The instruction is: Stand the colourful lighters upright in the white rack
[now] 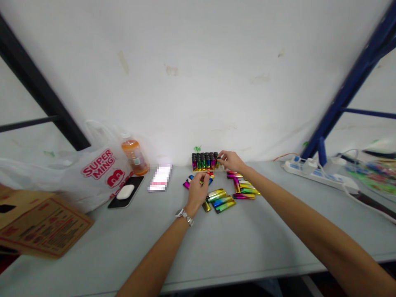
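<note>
Shiny multicoloured lighters (204,161) with black tops stand upright in rows in a tray against the wall. At the tray's right end my right hand (229,160) pinches the black top of a lighter (218,158). My left hand (198,189) is closed in front of the tray, its fingertips together above loose lighters; whether something is between them I cannot make out. Several loose lighters (223,203) lie on the table by my left wrist, and more loose lighters (246,188) lie beneath my right forearm.
On the left are a cardboard box (46,225), a plastic bag (74,177), a bottle of orange liquid (135,156), a dark phone (136,187) with a white case (125,192) on it, and a lit phone (160,178). A power strip (320,175) lies right, near a blue post (346,78).
</note>
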`<action>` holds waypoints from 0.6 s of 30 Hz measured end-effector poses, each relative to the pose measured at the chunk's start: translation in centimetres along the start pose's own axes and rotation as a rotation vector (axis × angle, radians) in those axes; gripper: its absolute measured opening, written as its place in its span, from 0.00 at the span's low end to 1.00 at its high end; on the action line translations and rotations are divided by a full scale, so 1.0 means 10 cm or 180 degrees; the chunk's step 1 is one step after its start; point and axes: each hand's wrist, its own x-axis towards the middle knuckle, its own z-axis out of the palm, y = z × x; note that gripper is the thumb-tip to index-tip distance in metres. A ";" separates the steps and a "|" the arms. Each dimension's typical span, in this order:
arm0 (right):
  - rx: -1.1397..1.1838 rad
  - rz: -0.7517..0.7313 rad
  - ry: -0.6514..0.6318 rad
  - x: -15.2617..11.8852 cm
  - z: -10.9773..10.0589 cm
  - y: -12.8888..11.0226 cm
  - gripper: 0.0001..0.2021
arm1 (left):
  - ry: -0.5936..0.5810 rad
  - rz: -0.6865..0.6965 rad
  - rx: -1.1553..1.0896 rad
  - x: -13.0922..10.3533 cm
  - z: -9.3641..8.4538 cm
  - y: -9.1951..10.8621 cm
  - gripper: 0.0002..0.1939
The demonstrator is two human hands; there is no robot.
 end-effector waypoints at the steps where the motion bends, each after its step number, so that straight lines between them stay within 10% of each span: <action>1: -0.0059 0.0017 -0.0022 0.01 -0.01 -0.01 0.06 | 0.0005 0.0004 0.0007 0.00 0.00 0.00 0.13; 18: -0.0992 0.0004 0.0335 -0.11 0.04 -0.10 0.15 | 0.0186 0.0035 0.0178 0.03 -0.02 -0.03 0.17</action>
